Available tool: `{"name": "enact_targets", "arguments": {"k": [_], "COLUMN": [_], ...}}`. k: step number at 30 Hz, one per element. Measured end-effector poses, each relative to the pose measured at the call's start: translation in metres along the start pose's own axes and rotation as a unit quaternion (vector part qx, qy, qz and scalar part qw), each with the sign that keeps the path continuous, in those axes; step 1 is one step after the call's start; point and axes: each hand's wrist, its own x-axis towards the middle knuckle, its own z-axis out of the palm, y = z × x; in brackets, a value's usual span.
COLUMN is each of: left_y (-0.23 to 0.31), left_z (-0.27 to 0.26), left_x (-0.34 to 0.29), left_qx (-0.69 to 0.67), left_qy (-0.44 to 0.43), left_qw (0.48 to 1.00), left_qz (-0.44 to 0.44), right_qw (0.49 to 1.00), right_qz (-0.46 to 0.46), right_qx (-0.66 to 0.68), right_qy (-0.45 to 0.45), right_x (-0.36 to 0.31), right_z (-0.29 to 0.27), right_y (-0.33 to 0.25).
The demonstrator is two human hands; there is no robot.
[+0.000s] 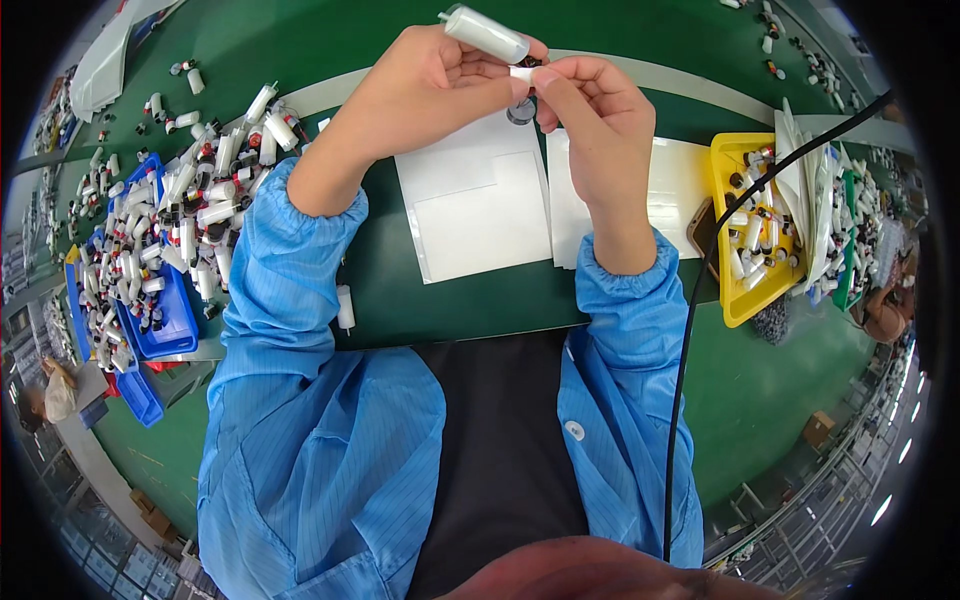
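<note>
Near the far side of the table, a white, clear-walled plastic cylinder (485, 33) with a short nozzle-like tip is held tilted in my left hand (435, 85). Its dark lower end sits between my fingers. My right hand (598, 105) meets it there, thumb and forefinger closed on a small white piece (522, 74) that looks like a label. Both thumbs press close together, partly hiding this piece. Just beneath the fingertips shows a round, dark, clear-edged part (520, 111); whether it is joined to the cylinder I cannot tell.
White sheets (485, 235) lie on the green table below my hands. Many similar cylinders (215, 190) are heaped at left, around a blue tray (170, 315). A yellow tray (740, 295) of small parts stands at right, crossed by a black cable (690, 340). One cylinder (345, 308) lies near the front edge.
</note>
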Motion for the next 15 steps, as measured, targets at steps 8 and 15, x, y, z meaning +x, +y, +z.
{"name": "enact_targets", "arguments": {"k": [8, 15], "left_y": [0.004, 0.047], "left_z": [-0.001, -0.018], "left_x": [0.002, -0.008], "left_qx": [-0.088, 0.086], "left_qy": [-0.007, -0.004], "left_qw": [0.996, 0.995], "left_qz": [-0.011, 0.045], "right_qw": [0.976, 0.981], "right_qz": [0.038, 0.096], "right_qx": [0.206, 0.099], "right_qy": [-0.060, -0.139], "right_x": [0.005, 0.004], "right_z": [-0.004, -0.008], "right_y": [0.020, 0.012]}}
